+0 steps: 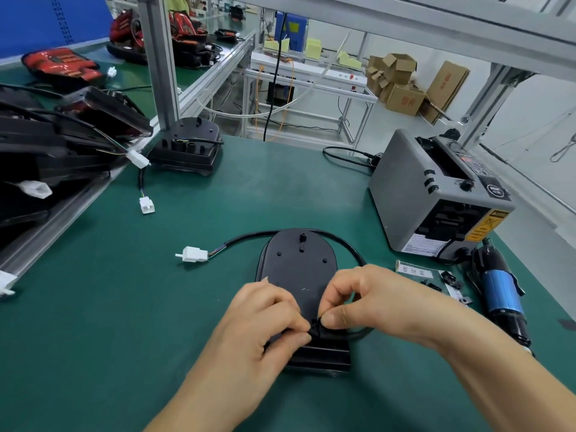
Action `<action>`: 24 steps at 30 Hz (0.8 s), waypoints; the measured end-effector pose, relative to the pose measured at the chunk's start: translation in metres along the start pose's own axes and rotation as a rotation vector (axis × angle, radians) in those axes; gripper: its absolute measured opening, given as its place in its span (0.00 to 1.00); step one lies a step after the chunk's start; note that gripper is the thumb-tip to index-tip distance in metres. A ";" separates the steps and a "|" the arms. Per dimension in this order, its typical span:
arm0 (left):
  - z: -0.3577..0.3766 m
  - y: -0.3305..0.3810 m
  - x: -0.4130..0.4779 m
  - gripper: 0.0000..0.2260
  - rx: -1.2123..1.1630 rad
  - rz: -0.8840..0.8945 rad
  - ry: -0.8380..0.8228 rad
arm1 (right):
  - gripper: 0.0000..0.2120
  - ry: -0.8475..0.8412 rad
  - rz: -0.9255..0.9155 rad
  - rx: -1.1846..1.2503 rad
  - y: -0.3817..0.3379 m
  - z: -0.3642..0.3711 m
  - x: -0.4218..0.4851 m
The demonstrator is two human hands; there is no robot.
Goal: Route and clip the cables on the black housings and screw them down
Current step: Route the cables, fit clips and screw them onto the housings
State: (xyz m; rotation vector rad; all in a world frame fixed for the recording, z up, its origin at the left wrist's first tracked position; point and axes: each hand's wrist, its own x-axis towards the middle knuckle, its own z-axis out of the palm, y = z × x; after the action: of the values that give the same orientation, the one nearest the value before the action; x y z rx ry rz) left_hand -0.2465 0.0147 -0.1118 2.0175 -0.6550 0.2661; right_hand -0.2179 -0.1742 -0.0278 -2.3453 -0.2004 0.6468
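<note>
— Fingers?
— Left hand and right hand both pinch a small black clip at the cable.
— Location?
— Near end of the black housing, which lies flat on the green bench. The cable loops round its far end.

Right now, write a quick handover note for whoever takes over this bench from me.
Left grip and right grip both pinch a black clip on the cable at the housing's near end.
The cable loops round the far end; its white connector lies loose on the mat.
Left: seat the clip, screw down; the blue screwdriver lies at right.
</note>
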 end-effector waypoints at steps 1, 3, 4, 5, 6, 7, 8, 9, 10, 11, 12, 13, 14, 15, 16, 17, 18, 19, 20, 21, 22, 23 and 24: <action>0.000 0.000 0.000 0.03 -0.002 -0.004 0.001 | 0.08 -0.025 0.000 -0.040 -0.003 -0.002 0.001; 0.000 0.000 -0.001 0.03 -0.006 -0.008 -0.001 | 0.07 -0.075 -0.002 -0.123 -0.008 -0.006 0.005; 0.000 0.000 -0.001 0.03 -0.008 -0.009 -0.001 | 0.07 -0.097 0.000 -0.165 -0.010 -0.008 0.007; 0.000 0.000 -0.001 0.03 -0.008 -0.009 0.000 | 0.06 -0.119 0.005 -0.212 -0.013 -0.010 0.009; 0.000 0.001 -0.001 0.03 -0.009 -0.009 0.002 | 0.05 -0.142 0.012 -0.264 -0.016 -0.012 0.012; 0.000 0.001 -0.001 0.03 -0.009 -0.010 0.005 | 0.04 -0.167 0.018 -0.316 -0.020 -0.013 0.014; 0.000 0.001 -0.001 0.04 -0.007 -0.009 0.007 | 0.03 -0.192 0.020 -0.360 -0.023 -0.015 0.016; 0.000 0.001 -0.001 0.04 -0.005 -0.008 0.009 | 0.03 -0.217 0.021 -0.395 -0.027 -0.016 0.018; 0.000 0.001 -0.001 0.04 -0.005 -0.009 0.010 | 0.03 -0.243 0.022 -0.426 -0.031 -0.017 0.019; 0.000 0.001 -0.001 0.04 -0.007 -0.010 0.009 | 0.04 -0.268 0.026 -0.457 -0.034 -0.018 0.020; 0.000 0.001 -0.001 0.03 -0.007 -0.012 0.009 | 0.04 -0.291 0.031 -0.488 -0.038 -0.018 0.022; 0.000 0.001 -0.002 0.02 -0.002 -0.011 0.010 | 0.04 -0.312 0.037 -0.522 -0.041 -0.019 0.023; 0.000 0.001 -0.002 0.01 0.004 -0.008 0.014 | 0.04 -0.331 0.043 -0.555 -0.044 -0.019 0.025; 0.000 0.001 -0.002 0.01 0.009 -0.006 0.019 | 0.03 -0.347 0.051 -0.587 -0.047 -0.019 0.027; 0.000 0.002 -0.002 0.01 0.014 -0.003 0.022 | 0.03 -0.361 0.058 -0.618 -0.050 -0.019 0.029; 0.000 0.002 -0.002 0.01 0.020 0.001 0.025 | 0.03 -0.376 0.064 -0.649 -0.053 -0.020 0.030; -0.001 0.003 -0.001 0.02 0.026 0.004 0.029 | 0.04 -0.395 0.068 -0.678 -0.056 -0.020 0.032; -0.001 0.004 -0.001 0.02 0.031 0.005 0.034 | 0.04 -0.413 0.071 -0.706 -0.059 -0.019 0.033; -0.001 0.005 -0.001 0.01 0.041 0.005 0.039 | 0.05 -0.430 0.072 -0.734 -0.062 -0.019 0.035; -0.001 0.005 -0.001 0.01 0.054 0.001 0.043 | 0.05 -0.443 0.071 -0.765 -0.064 -0.019 0.037; -0.002 0.006 -0.001 0.01 0.066 0.000 0.046 | 0.06 -0.451 0.068 -0.794 -0.066 -0.018 0.039; -0.002 0.006 -0.001 0.01 0.075 -0.004 0.047 | 0.07 -0.453 0.065 -0.817 -0.067 -0.017 0.040; -0.002 0.007 0.000 0.00 0.082 -0.009 0.048 | 0.08 -0.452 0.063 -0.829 -0.067 -0.017 0.041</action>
State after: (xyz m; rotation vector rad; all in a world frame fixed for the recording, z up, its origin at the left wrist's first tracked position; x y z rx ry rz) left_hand -0.2503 0.0138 -0.1056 2.0852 -0.6133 0.3393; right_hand -0.1722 -0.1209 0.0108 -2.9404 -0.7132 1.3163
